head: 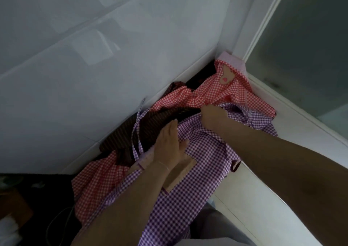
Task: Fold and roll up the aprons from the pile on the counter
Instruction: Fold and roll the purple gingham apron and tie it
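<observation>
Two bare forearms reach over a purple checked apron (190, 189) that drapes off the white surface (250, 185) toward the camera. Left of that apron, a red checked apron (94, 185) lies bunched against the tiled wall (94, 67), with a brown striped cloth (131, 129) heaped just above it. On the purple apron, beside its tan pocket (178, 176), the left hand (167, 142) lies flat, fingers straight and pressing the fabric. To its right, the right hand (214, 117) has its fingers curled, pinching the purple apron's upper edge. Beyond, more red checked fabric with a heart patch (227, 76) fills the corner by the window frame (263, 29).
</observation>
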Motion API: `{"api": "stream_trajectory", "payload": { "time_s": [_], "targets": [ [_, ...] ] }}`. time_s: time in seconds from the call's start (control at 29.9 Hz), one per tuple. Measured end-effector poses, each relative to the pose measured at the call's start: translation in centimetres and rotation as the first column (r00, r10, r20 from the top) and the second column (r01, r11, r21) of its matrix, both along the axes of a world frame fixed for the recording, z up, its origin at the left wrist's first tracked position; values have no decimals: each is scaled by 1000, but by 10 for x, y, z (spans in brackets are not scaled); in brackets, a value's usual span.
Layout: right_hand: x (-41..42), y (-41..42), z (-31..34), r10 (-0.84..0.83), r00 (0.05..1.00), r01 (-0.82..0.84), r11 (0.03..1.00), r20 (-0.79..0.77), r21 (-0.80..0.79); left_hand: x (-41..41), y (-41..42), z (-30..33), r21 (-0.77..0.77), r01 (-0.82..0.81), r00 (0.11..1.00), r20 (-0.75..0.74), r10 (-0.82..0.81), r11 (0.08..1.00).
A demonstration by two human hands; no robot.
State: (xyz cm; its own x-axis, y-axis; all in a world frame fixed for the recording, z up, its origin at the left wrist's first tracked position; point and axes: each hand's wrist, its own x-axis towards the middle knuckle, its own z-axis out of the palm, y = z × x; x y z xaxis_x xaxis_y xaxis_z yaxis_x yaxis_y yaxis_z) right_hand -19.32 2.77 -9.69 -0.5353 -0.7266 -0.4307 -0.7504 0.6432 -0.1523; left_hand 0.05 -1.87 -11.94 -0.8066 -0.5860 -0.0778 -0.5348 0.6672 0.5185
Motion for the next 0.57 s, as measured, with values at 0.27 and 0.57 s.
{"api": "stream_trajectory", "payload": {
  "time_s": [0.27,0.57],
  "targets": [
    [-42,31,11,163,985,-162,987,-54,21,-22,-21,-29,192,-222,966,180,188,956],
    [-120,18,72,-92,943,64,993,-321,-96,-33,-26,-31,457,-287,958,144,249,842]
  ]
}}
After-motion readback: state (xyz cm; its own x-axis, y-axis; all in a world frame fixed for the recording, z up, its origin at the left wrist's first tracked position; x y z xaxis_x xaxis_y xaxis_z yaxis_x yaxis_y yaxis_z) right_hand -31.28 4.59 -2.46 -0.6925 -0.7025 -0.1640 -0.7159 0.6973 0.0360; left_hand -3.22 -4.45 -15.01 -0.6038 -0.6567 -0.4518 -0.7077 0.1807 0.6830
